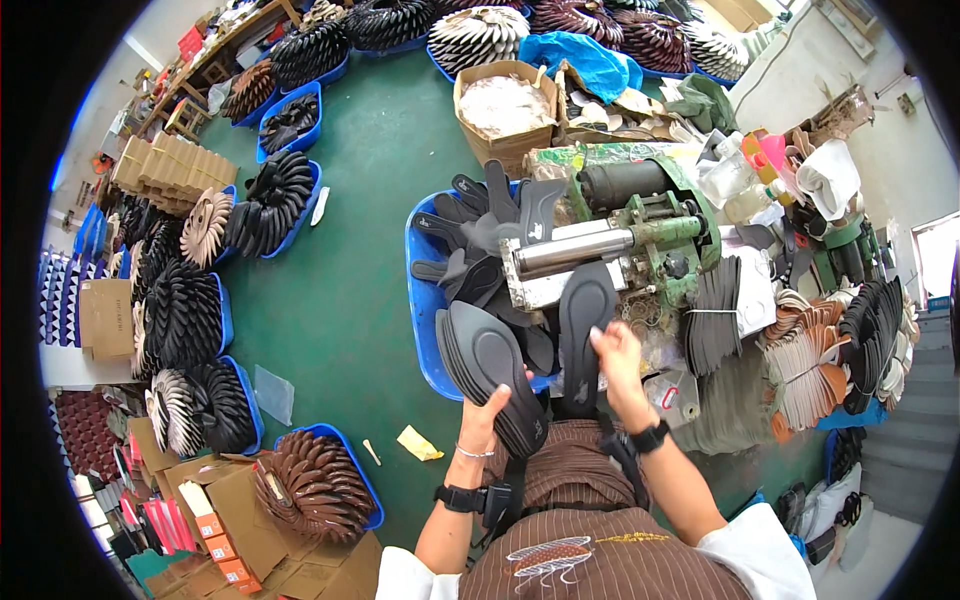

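Broadly, a green floor (350, 330) spreads through the room, with tubs of fanned-out insoles standing along its left and far edges. To the right of centre sits a green-framed roller machine (665, 245), its bright metal cylinder lying crosswise before the person, who wears a brown pinstriped apron (620, 555). A blue plastic tub (424, 335) stands at the machine's left side, with loose dark insoles (484, 235) piled inside it at varied angles. Beyond the machine is an open cardboard carton (505, 146) filled with whitish pieces. On the machine's right, a bundle of dark grey insoles (712, 318) is bound by a pale band.

Over the near part of the tub, a stack of black insoles (488, 355) leans with its heel ends toward the person. The left hand (481, 418) is clamped on this stack, thumb along its side. Just right of it, a single black insole (582, 335) stands lengthwise in front of the machine; the right hand (620, 365) pinches its right edge. Whether that insole touches the machine cannot be told. A yellow scrap (419, 443) lies on the floor, and a thin bracelet (475, 452) circles the left wrist.
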Tool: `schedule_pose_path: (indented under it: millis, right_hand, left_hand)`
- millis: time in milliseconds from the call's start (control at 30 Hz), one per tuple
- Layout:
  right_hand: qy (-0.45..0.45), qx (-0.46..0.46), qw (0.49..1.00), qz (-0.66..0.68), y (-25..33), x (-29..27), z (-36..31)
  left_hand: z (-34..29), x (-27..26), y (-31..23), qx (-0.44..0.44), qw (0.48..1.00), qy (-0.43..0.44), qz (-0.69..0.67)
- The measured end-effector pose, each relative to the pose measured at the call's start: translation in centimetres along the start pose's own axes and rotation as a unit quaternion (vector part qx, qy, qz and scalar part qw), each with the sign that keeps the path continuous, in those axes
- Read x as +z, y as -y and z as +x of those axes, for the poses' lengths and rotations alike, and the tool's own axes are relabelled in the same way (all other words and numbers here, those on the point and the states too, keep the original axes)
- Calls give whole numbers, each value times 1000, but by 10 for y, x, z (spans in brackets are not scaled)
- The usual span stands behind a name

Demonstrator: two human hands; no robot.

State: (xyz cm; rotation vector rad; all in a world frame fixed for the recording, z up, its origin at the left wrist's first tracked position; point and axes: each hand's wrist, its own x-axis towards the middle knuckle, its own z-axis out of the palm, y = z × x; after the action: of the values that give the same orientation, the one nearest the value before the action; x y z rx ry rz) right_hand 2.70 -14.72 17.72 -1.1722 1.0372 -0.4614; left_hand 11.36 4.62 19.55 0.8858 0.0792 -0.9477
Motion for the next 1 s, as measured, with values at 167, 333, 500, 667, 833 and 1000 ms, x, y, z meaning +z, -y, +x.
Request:
schedule_pose_path:
  millis: [167,333,500,667,833,1000]
  right_hand:
    - [158,63,981,97,21,38,-25]
    - [25,46,999,5,-3,4,-29]
    - [10,-94,994,-51,1,5,28]
    - [145,-3,988,-46,-21,19,-45]
    - [25,0,1000,-7,23,0,25]
    - [178,2,979,-94,5,31,-40]
  left_hand:
    - [3,0,7,12,998,-60,-4]
    - [4,6,-1,23,999,-21,43]
    - [14,8,6,-11,997,17,-73]
    - [13,-2,17,62,990,-73,102]
    - [14,1,11,16,995,41,-95]
    - [15,11,9,51,996,-67,25]
